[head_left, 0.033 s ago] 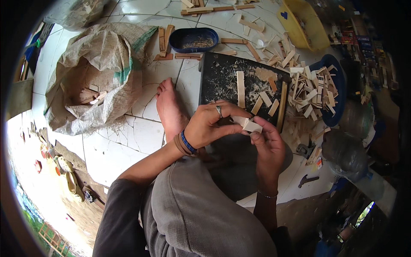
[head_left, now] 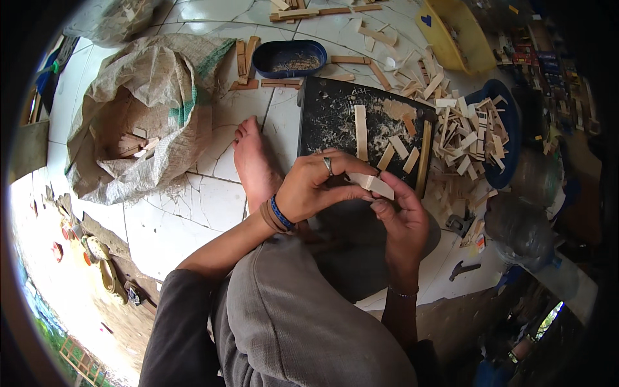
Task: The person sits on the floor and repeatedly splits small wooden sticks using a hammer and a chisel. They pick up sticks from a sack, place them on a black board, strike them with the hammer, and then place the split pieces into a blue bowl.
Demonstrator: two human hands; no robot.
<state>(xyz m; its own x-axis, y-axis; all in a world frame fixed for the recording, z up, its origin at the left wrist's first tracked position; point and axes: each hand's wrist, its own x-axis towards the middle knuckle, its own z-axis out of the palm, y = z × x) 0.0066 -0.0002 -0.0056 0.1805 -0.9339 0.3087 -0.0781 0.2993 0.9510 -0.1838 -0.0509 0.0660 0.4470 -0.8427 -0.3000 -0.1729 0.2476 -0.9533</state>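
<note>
Above my lap, the thumb and fingers of my left hand [head_left: 316, 185] pinch a small pale wooden block [head_left: 379, 186]. From the other side my right hand [head_left: 404, 220] grips the block's right end, its fingers behind and its thumb close to the lower edge. The fingers partly cover the block. Just beyond my hands stands a dark, low work surface [head_left: 329, 122] strewn with wood shavings. On it lie a longer pale wooden strip [head_left: 361, 132] and several short wooden pieces [head_left: 399, 147].
A woven sack [head_left: 148, 84] with wood scraps stands left of my bare foot [head_left: 256, 158]. Beyond are a dark blue tub [head_left: 309, 46] and a yellow basin [head_left: 445, 39]. Wooden pieces [head_left: 461, 138] heap up at the right by a blue basin [head_left: 510, 122]. A hammer [head_left: 464, 271] lies nearer.
The block has tilted slightly between my fingers, and my right thumb sits a little lower and further left. Otherwise the scene looks the same.
</note>
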